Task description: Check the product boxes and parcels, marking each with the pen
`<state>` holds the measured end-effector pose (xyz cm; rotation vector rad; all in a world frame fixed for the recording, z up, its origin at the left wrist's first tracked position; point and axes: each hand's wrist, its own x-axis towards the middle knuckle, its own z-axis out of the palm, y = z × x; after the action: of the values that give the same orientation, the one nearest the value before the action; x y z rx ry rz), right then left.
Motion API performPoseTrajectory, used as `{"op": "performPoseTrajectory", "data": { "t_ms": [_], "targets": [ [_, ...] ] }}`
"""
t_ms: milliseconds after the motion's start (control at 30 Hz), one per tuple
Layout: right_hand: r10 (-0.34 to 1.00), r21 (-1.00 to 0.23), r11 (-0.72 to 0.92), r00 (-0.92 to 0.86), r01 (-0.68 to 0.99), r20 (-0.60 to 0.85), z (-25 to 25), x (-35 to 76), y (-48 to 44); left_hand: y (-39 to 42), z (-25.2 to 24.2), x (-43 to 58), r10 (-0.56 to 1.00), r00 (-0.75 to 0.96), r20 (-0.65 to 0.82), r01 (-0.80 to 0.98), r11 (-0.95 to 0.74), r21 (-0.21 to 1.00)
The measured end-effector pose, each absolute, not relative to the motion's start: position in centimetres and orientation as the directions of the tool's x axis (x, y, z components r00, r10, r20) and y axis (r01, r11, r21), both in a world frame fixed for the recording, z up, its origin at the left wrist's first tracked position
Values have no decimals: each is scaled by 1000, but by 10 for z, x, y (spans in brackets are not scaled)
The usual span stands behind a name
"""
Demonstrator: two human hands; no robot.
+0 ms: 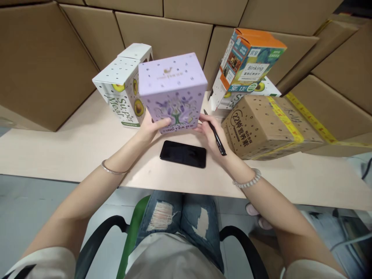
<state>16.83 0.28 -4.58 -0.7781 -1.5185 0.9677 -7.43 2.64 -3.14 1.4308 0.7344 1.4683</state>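
A lilac tea box (174,79) with a printed tree on its front is tipped so its top and front face me. My left hand (151,127) grips its lower left corner, the thumb lying on the front. At the lower right corner, the fingers of my right hand (211,133) touch the box. That same hand also holds a black pen (216,135), which slants across it. Just below the box, a black phone (183,154) lies on the table with its screen dark.
White avocado-print boxes (120,83) stand behind my left hand. An orange-topped Binking box (250,62) rests on white boxes at right. Beside it sits a brown carton (261,124) with yellow tape. Large cardboard boxes (165,37) line the back of the pale table (87,155).
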Motion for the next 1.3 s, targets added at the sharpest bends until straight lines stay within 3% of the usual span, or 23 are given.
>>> {"op": "performPoseTrajectory", "data": {
  "t_ms": [200,400,533,733,1133,1300],
  "targets": [
    [747,-748,656,-226,98,626,-23,166,-28,19,-21,-65,949,49,311,-485,-250,838],
    [770,-770,620,74,150,634,-26,173,-24,14,-25,-58,973,183,144,-535,-24,844],
    [706,-738,651,214,179,675,-24,177,-18,9,-26,-53,972,232,27,-470,87,878],
    [587,-578,716,110,392,802,-28,179,-24,7,-30,-48,986,167,30,-362,33,932],
    [747,-661,615,-51,431,662,-14,162,-39,12,-41,-52,977,119,177,-129,-162,978],
    [693,-597,669,-82,442,716,-15,161,-33,12,-43,-53,976,110,190,-131,-175,976]
  ]
}}
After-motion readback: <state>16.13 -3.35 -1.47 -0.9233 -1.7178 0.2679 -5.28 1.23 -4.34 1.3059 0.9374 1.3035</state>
